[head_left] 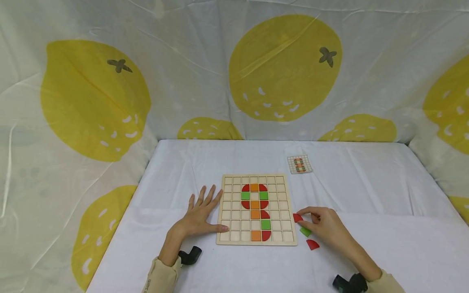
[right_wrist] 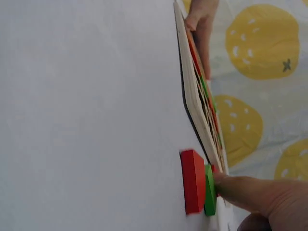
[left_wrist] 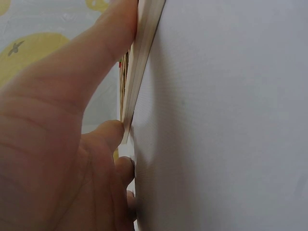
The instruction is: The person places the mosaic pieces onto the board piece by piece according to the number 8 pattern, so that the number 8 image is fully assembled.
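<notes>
A square wooden grid board [head_left: 234,213] lies on the white cloth, with red quarter-round pieces, orange squares and green squares set in its middle columns. My left hand [head_left: 198,217] is spread at the board's left edge, thumb on its lower left part and fingertips by the upper side. Just off the right edge, my right hand [head_left: 326,226] pinches a red quarter-round piece [head_left: 297,217] between thumb and forefinger. Beneath those fingers lies a green square [head_left: 305,231], partly covered. A second red quarter-round piece [head_left: 313,244] rests nearer to me, its thick side showing in the right wrist view.
Behind the board's right corner lies a small pattern card [head_left: 299,164] printed with a coloured grid figure. White cloth [head_left: 384,183] covers the table. A curtain with yellow lemons [head_left: 286,69] hangs at the back and sides.
</notes>
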The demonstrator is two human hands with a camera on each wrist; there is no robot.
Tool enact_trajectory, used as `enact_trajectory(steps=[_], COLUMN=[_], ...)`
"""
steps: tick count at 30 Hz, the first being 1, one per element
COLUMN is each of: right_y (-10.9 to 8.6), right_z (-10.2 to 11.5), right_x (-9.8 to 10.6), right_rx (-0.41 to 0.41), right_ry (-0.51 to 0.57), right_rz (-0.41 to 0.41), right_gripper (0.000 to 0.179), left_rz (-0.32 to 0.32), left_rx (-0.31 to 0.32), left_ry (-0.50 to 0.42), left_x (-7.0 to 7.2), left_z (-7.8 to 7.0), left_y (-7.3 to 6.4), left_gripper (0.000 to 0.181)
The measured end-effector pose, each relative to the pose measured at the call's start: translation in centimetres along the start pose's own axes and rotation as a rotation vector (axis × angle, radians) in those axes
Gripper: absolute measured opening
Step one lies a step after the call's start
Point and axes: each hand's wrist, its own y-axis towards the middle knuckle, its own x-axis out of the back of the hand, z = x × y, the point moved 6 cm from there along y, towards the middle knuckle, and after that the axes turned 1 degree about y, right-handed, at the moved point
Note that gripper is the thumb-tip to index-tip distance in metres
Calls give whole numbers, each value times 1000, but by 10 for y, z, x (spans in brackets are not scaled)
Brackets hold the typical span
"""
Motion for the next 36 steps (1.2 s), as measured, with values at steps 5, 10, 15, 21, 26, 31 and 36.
enact_trajectory(steps=[5, 10, 15, 21, 26, 31, 36], right_y=[7, 10, 10, 11, 14, 25, 38], right_z=[-1, -2, 0, 0, 6, 27, 55], right_x=[4, 4, 4, 6, 6, -9, -38], right_rx=[29, 45, 62, 83, 113, 194, 274], right_ry=[1, -63, -77, -72, -21, 104, 178], right_rz=[36, -14, -29, -47, -43, 97, 257], right_gripper=[24, 29, 25, 23, 22, 25, 24], left_rz=[-1, -2, -4, -1, 1, 4, 3], left_rx=[1, 0, -2, 7, 6, 11, 7], left_ry=[2, 2, 0, 2, 4, 6, 5], left_x=[1, 1, 1, 1, 0, 0, 0], left_z=[-1, -2, -2, -1, -1, 0, 0], left_y=[0, 0, 0, 0, 1, 1, 1], left_gripper=[119, 119, 118, 119, 119, 119, 119])
